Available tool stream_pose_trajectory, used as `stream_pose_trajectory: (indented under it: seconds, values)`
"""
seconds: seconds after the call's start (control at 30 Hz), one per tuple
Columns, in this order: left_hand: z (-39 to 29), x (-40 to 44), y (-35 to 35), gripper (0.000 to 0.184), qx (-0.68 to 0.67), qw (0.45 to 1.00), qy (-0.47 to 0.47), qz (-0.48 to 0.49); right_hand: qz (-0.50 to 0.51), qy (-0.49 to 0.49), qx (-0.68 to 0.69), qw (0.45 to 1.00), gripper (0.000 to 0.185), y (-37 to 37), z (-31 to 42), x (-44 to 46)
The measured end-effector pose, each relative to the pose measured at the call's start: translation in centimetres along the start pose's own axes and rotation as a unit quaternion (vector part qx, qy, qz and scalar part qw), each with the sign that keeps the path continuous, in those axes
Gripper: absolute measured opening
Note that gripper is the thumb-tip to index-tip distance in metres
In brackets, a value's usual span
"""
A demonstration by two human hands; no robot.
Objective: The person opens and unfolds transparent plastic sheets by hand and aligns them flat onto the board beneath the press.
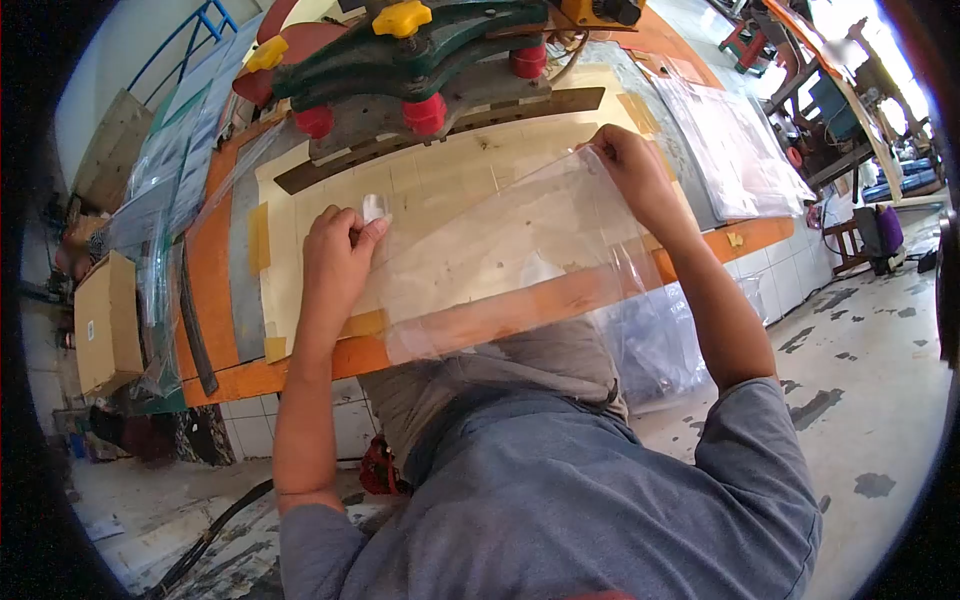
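Note:
A clear plastic sheet (500,245) is stretched between my hands, above a cream board (440,175) on the orange table, and its lower part hangs over the front edge. My left hand (343,238) pinches the sheet's left side, fingers closed, beside a small white piece (375,208). With closed fingers, my right hand (625,165) grips the upper right corner. Beyond the sheet stands a green machine (415,60) with yellow knobs and red feet, above a long dark metal bar (450,130).
Stacked clear plastic sheets (735,145) lie at the table's right. More plastic (655,345) hangs below the front edge (240,380). A cardboard box (108,325) and a dark strip (197,325) are at the left. At the upper right is a red stool (750,45).

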State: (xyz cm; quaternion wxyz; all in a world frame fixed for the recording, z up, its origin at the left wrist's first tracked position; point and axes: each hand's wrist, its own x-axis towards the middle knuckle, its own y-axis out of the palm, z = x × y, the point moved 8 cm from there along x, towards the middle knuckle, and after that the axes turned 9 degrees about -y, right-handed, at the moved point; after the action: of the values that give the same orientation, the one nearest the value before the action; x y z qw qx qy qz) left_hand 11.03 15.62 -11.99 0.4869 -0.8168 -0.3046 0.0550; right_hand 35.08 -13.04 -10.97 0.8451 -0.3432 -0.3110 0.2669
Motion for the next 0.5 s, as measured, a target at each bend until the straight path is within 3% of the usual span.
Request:
stream_pose_trajectory:
  seconds: [0.2, 0.43, 0.47, 0.5]
  values:
    - [0.8, 1.2, 0.0, 0.037, 0.075, 0.997, -0.004, 0.013, -0.012, -0.045, -0.005, 0.999, 0.014, 2.2, 0.1, 0.2]
    - [0.7, 0.9, -0.6, 0.028, -0.001, 0.996, -0.086, 0.018, -0.021, -0.032, -0.015, 0.999, 0.014, 1.5, 2.1, 0.4]
    - [-0.2, 0.9, -1.2, 0.026, -0.002, 0.999, -0.042, -0.027, -0.018, -0.032, -0.014, 0.999, 0.014, 1.3, 2.2, 0.7]
    - [-1.0, 0.8, -1.9, 0.025, -0.002, 0.997, 0.003, -0.072, 0.010, -0.109, -0.049, 0.993, 0.016, 1.5, 3.2, 1.0]
